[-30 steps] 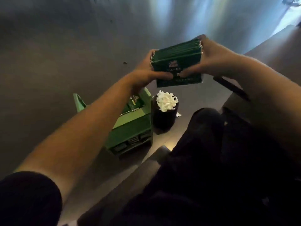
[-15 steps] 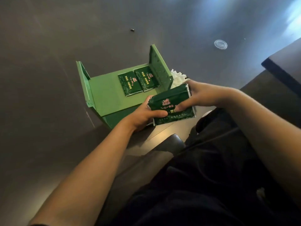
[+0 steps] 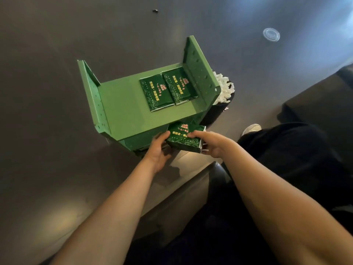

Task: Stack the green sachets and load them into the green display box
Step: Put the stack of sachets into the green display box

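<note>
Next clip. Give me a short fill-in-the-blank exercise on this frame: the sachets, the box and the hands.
1. The stack of sachets is held by ____ hands.
2. On the top shelf of the green display box lie ____ sachets side by side.
3. The dark cup beside the box holds ____ shredded paper.

Missing words: both; two; white

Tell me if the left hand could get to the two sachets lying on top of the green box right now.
Probably not right away. The left hand is gripping the sachet stack together with the right hand, low at the display box front. The two flat sachets lie uncovered above, so once it lets go, nothing blocks it.
</note>
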